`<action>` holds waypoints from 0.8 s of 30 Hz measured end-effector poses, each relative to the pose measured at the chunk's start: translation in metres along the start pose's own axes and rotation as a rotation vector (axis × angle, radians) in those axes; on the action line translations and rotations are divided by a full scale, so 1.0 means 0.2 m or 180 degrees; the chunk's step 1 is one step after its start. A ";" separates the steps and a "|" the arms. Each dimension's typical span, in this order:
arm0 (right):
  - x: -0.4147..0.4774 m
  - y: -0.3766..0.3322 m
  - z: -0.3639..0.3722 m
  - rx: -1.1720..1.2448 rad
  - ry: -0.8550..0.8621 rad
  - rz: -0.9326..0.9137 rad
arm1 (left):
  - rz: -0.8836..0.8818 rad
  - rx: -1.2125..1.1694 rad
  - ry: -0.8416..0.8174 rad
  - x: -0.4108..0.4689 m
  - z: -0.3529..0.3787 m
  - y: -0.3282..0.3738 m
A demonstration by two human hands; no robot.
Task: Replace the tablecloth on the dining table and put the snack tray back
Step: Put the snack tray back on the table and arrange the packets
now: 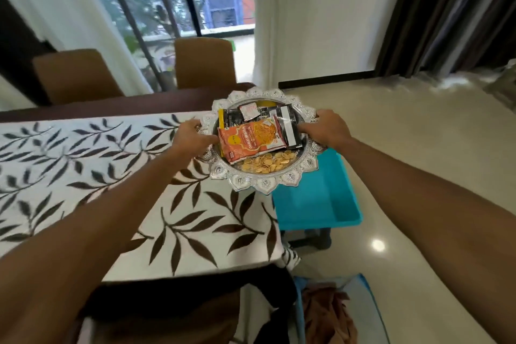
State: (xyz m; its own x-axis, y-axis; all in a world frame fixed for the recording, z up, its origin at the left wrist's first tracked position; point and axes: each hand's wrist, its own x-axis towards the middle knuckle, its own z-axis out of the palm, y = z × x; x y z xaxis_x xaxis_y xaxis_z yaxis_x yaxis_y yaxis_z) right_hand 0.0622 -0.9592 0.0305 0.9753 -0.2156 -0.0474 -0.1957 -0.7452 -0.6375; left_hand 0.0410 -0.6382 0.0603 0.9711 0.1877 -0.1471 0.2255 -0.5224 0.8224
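A silver tray (264, 186) with a scalloped rim is held by both hands at the right end of the surface (139, 105). The left hand (192, 138) grips the left rim, fingers curled under and thumb lying inside the rim. The right hand (325, 128) grips the right rim in the same way. The tray's left part is over the tablecloth (83, 176); its right part overhangs the edge, above a blue tub (321, 198) on the floor. Whether the tray rests on the cloth cannot be told. On the tray are noted an orange packet (251, 139), black packets (284, 123) behind it, and loose yellow snacks (265, 163) at the near side. The tablecloth is white with brown leaves and covers most of the surface; a dark strip is left bare at the far side. Two brown chairs (75, 75) stand beyond. A brown cloth (326, 313) lies in a blue basket (371, 313) near the bottom edge.
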 end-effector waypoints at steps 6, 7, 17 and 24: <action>-0.30 -0.41 0.36 -0.0194 -0.0494 -0.0404 | -0.0365 -0.0007 0.0245 -0.33 -0.54 -0.40; -0.35 -0.50 0.43 -0.0254 -0.0551 -0.0476 | -0.0368 0.0003 0.0313 -0.38 -0.63 -0.46; -0.66 -1.22 1.04 -0.0666 -0.0781 -0.0818 | -0.0504 -0.0242 0.0450 -0.41 -1.41 -1.07; -0.82 -1.59 1.43 -0.0648 -0.0775 -0.0829 | -0.0438 -0.0279 0.0299 -0.29 -1.86 -1.45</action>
State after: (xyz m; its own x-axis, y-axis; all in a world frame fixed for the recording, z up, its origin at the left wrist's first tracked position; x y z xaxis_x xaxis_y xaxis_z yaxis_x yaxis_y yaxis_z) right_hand -0.0055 -0.5064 0.0222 0.9858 0.1342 -0.1007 0.0685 -0.8700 -0.4883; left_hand -0.1092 -0.1888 0.0348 0.9192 0.3314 -0.2128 0.3441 -0.4126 0.8434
